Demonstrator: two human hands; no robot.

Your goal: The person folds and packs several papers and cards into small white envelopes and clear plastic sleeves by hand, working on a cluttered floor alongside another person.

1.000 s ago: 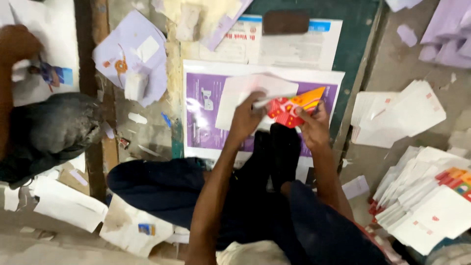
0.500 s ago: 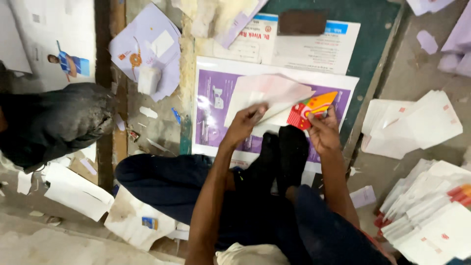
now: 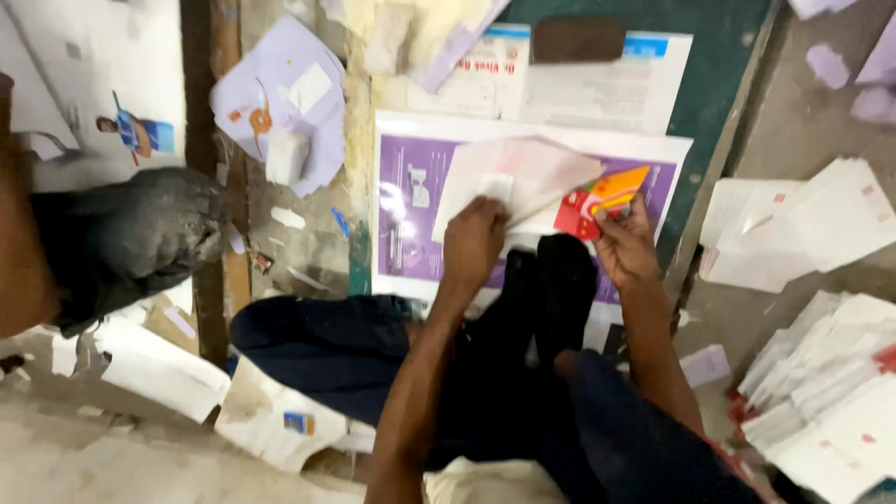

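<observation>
Head view, looking straight down at crossed legs in dark trousers [image 3: 317,350] on a littered floor. Left hand [image 3: 473,245] pressed flat on a folded pale pink paper [image 3: 523,173], fingers curled over its lower edge — not gripping anything else. Right hand [image 3: 623,245] pinched the corner of a red and orange card [image 3: 597,201] between thumb and fingertips. Hands kept apart, card just beside the pink paper's right tip, possibly touching; cannot tell for sure. Both pieces lay on a purple printed sheet [image 3: 411,233] with a white border, spread right in front of the knees. Above that, a white printed sheet [image 3: 597,89] with a dark brown oblong block [image 3: 579,39] on top, all over a green board [image 3: 719,84]. Right side: loose white envelopes [image 3: 812,224] fanned out, plus a bigger stack [image 3: 831,392] lower down near the right knee. Left side: lilac paper scraps [image 3: 280,103] on a rough patch of floor, a dark grey bundle [image 3: 126,238] further left — blurred, kind unclear. Torn white paper [image 3: 159,369] scattered below the bundle.
</observation>
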